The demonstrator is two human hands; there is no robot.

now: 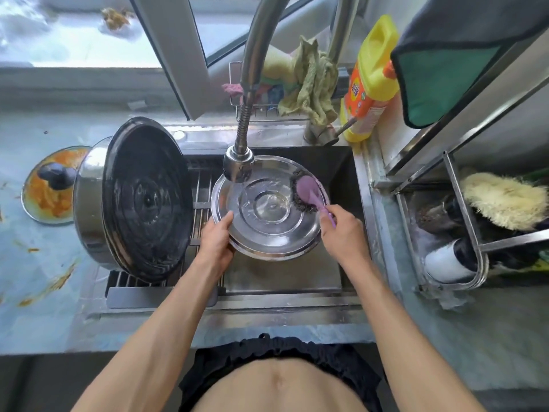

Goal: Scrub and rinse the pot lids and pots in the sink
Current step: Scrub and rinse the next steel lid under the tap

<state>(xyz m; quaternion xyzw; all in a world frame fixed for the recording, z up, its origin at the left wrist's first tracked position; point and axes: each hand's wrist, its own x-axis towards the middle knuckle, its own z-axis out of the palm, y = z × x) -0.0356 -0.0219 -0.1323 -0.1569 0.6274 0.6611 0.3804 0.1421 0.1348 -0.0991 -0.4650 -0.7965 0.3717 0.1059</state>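
Steel lid (269,215) sits over the sink (341,162), tilted with its concave underside facing up, held by 2 hands at its near rim. Nearest the viewer, the left hand (218,237) grips the lid's lower-left edge, thumb lying over the rim onto the inner face and the fingers curled beneath it out of sight. Just across the lid, the right hand (341,233) has its fingers closed around the purple handle of a scrub brush (306,193), whose dark bristled head presses on the lid's right inner side, beyond the knuckles. Water runs from the faucet head (237,166), which hangs over the lid's far-left rim, and a thin film pools in the lid's central ring. To the left of the gripping left hand, a large steel pot (95,200) lies on its side on the sink's drain rack (202,215), with a dark lid (148,200) leaning against its mouth, wet and streaked. Further left on the counter lies a glass lid (53,185) with a black knob, smeared with orange residue. Beyond the right hand, past the sink's far edge, stands a yellow detergent bottle (371,84), and beside it a wire basket (261,111) holds crumpled cloths. To the right, a metal caddy (472,257) holds a pale bristly brush and a dark bottle with a white cap.
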